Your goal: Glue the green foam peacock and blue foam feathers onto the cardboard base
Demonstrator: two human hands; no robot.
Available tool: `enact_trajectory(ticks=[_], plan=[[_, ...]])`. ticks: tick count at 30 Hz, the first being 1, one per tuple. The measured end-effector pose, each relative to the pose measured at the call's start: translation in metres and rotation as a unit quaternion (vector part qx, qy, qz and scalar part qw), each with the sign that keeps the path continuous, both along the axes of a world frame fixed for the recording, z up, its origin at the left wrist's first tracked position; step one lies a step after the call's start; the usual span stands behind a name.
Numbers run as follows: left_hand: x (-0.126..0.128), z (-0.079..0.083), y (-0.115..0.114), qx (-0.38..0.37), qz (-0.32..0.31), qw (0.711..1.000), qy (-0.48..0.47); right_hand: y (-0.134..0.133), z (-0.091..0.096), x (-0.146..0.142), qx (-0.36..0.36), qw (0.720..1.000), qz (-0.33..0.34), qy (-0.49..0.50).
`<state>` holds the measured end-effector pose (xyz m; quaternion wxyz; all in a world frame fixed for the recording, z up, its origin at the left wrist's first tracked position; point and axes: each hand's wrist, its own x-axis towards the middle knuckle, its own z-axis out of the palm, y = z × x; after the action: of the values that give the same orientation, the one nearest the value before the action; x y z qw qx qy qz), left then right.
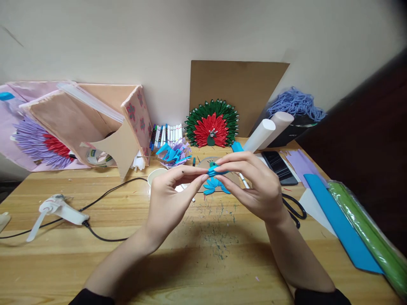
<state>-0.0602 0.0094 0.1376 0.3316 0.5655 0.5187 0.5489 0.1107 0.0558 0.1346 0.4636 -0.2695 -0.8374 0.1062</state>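
Observation:
Between the fingertips of my left hand (173,190) and my right hand (254,182) is a small folded piece of blue paper (212,170). Both hands pinch it, one from each side, above the table. Just beyond and below it lies a brown cardboard piece (234,183) with blue paper petals (216,185) fanned out on it, partly hidden by my fingers. A bit of dark green (212,164) shows right behind the blue paper. Farther back, a finished-looking peacock of red and green folded petals (211,125) leans against a cardboard sheet (238,84).
On the left stand a glue gun (62,209) with its black cord and a pink box (111,97). Markers (167,135) and paper scraps (174,152) lie behind. To the right are scissors (295,207), a phone (280,167), blue paper (340,224) and a green roll (365,233).

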Motion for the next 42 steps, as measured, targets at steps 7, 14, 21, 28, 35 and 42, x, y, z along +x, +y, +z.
enact_trajectory(ticks=[7,14,21,28,35,42], plan=[[0.0001,-0.0013,0.0018,-0.019,0.001,0.999,-0.046,0.0006,-0.0006,-0.0009,-0.227,0.966,0.025,0.119],[0.0006,-0.0009,0.0018,-0.028,-0.014,0.998,-0.052,0.0011,-0.002,-0.0026,-0.313,0.934,0.048,0.166],[0.0013,-0.001,0.0,-0.006,-0.005,1.0,-0.007,0.0004,-0.0031,-0.0039,-0.309,0.934,0.037,0.173],[-0.0015,-0.0032,0.0009,0.149,0.023,0.979,0.137,-0.0008,-0.0015,-0.004,-0.314,0.933,0.018,0.173],[-0.0029,-0.0057,0.0011,0.202,0.056,0.956,0.202,-0.0006,-0.0005,-0.0041,-0.334,0.921,0.02,0.2],[-0.0015,-0.0082,0.0026,0.229,0.038,0.95,0.208,-0.0011,-0.0015,-0.0058,-0.348,0.914,0.03,0.205]])
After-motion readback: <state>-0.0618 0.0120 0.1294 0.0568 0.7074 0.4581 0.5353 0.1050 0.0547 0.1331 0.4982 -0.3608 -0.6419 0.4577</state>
